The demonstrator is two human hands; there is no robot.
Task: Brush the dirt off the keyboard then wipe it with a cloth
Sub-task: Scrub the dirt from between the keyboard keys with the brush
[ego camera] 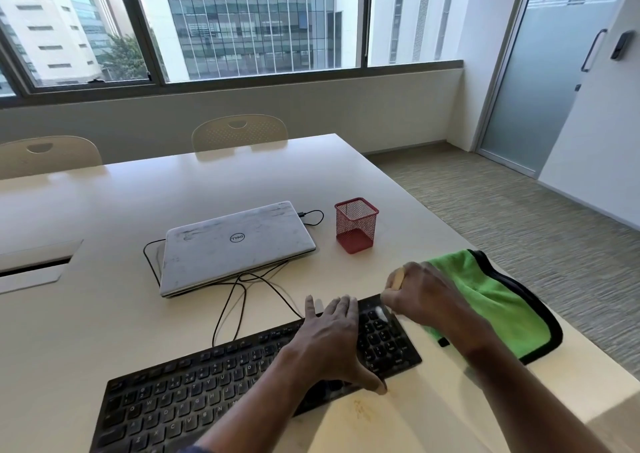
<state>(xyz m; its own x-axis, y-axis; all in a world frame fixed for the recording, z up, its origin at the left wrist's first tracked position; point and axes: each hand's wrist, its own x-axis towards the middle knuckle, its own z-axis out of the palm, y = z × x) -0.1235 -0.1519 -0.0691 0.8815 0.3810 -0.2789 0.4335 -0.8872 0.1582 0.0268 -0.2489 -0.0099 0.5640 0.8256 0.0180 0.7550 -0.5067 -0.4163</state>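
A black keyboard (194,386) lies slanted across the near part of the cream table (104,314). My left hand (329,338) lies flat on its right half, fingers spread, thumb at the front edge. My right hand (419,293) grips a small brush by its pale wooden handle (398,277); the light bristles (380,313) touch the number pad at the keyboard's far right corner. A green cloth (498,300) with a black border lies on the table just right of the keyboard, partly behind my right forearm. Brownish specks of dirt (362,409) sit on the table in front of the keyboard.
A shut grey laptop (235,244) lies behind the keyboard with black cables (232,307) looping from it. A red mesh pen holder (356,225) stands to its right. The table's right edge (433,210) runs close beside the cloth. Two chairs (239,132) stand at the far side.
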